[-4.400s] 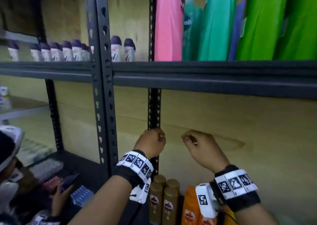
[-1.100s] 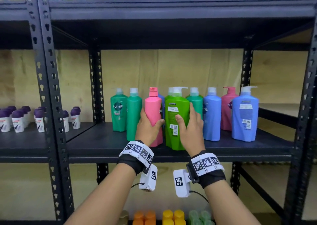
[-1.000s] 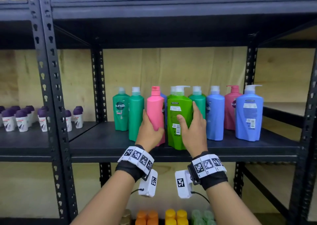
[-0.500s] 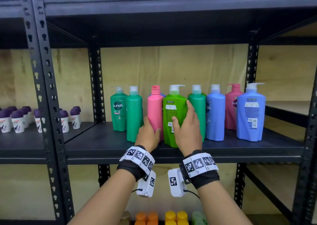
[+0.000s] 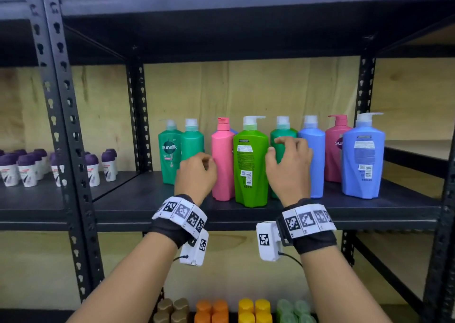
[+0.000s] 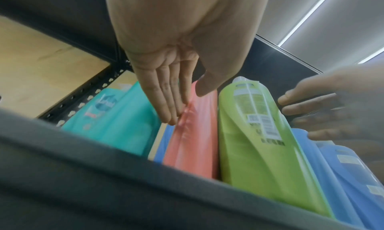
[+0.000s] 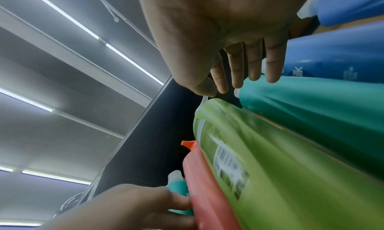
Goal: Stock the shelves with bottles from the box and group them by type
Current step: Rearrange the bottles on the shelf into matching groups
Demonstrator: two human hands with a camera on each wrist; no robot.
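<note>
A pink bottle (image 5: 222, 165) and a light green pump bottle (image 5: 251, 165) stand upright side by side near the front of the black shelf (image 5: 246, 214). My left hand (image 5: 205, 162) is just left of the pink bottle. In the left wrist view its straight fingers (image 6: 166, 105) touch the pink bottle's (image 6: 193, 135) side. My right hand (image 5: 283, 147) hovers right of the green bottle with loosely bent fingers, in front of a teal bottle (image 5: 283, 133). The right wrist view shows its fingers (image 7: 253, 69) over the teal bottle (image 7: 311, 105), holding nothing.
Two more teal bottles (image 5: 170, 155) stand to the left. Blue bottles (image 5: 363, 160) and another pink one (image 5: 336, 145) stand to the right. Small purple-capped roll-ons (image 5: 27, 167) fill the left bay behind a black upright (image 5: 66, 125). Capped bottles (image 5: 253, 308) line the lower shelf.
Both hands have let go of the pink and green bottles, which now stand on the shelf. The right hand has moved right, toward the teal bottle; the left has eased off to the left.
</note>
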